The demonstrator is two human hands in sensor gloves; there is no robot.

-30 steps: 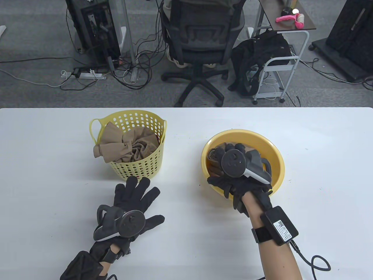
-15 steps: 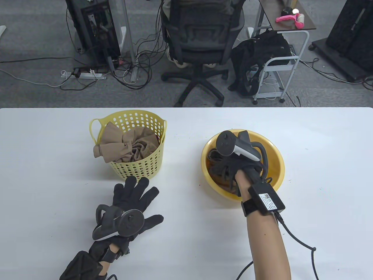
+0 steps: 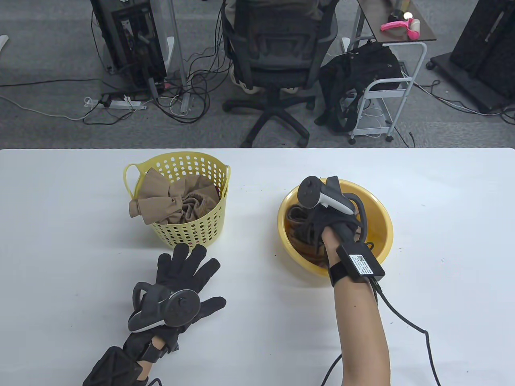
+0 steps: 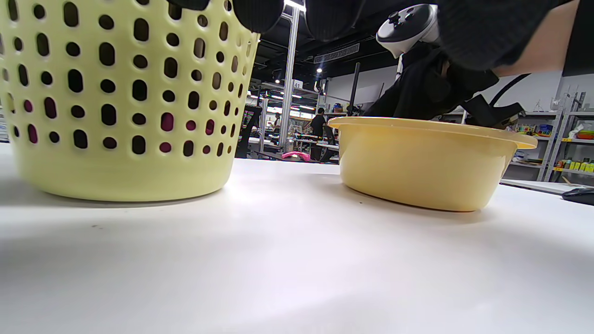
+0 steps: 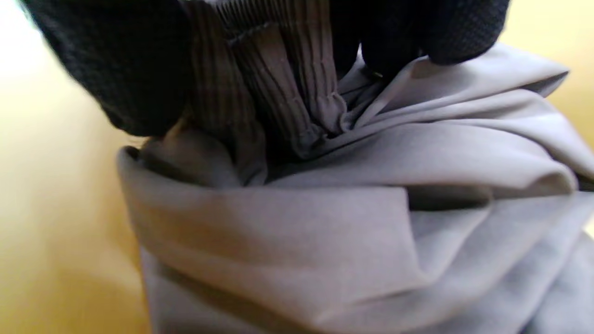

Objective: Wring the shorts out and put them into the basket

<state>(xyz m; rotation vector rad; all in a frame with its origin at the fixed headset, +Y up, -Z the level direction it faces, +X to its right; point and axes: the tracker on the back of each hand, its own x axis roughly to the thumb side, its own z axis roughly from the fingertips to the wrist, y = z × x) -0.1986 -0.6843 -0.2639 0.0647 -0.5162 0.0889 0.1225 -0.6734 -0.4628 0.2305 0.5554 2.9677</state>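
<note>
Big white table (image 3: 442,281) takes up the near half of the room, grey carpet (image 3: 48,120) past it. Black mesh office chair (image 3: 277,52) parked at 12 o'clock, computer tower (image 3: 128,40) at 10 with a mess of cables (image 3: 189,92) and a power strip (image 3: 124,103) on the floor. White trolley (image 3: 386,88) at 1 o'clock, black bag (image 3: 354,80) slumped against it, pink thing (image 3: 396,26) on top.

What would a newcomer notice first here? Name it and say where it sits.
First, the right hand reaching down into the yellow basin at the table's right, gripping the brownish shorts by their ribbed waistband. Next, the perforated yellow basket to its left, already holding tan cloth that spills over its rim. The left hand lies spread flat in front of it.
</note>
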